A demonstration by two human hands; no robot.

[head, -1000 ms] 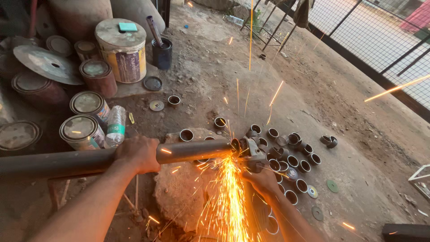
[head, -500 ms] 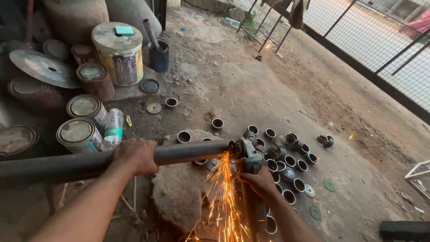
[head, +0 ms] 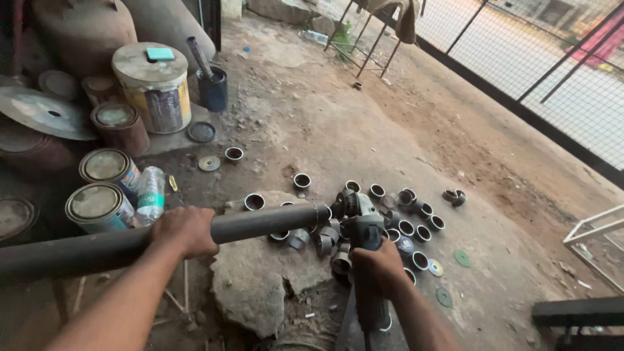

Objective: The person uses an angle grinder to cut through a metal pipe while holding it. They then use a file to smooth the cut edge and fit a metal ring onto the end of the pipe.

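My left hand (head: 184, 230) grips a long dark metal pipe (head: 260, 224) that lies level across the view from the left edge. Its free end sits over a flat rock (head: 257, 286). My right hand (head: 376, 266) holds an angle grinder (head: 361, 224), with the disc at the pipe's end. No sparks show. Several short cut pipe rings (head: 406, 227) lie on the ground beyond the grinder, and one more ring (head: 254, 202) rests behind the pipe.
Paint cans (head: 99, 207), a big drum (head: 153, 84), a plastic bottle (head: 151, 194) and a round metal disc (head: 45, 112) crowd the left. Used grinding discs (head: 462, 258) lie at the right. A wire fence (head: 552, 71) runs along the far right, a white frame (head: 595, 234) near it.
The stream of sparks under the pipe's end has stopped. Both hands keep their hold, and the grinder has stayed at the pipe's end.
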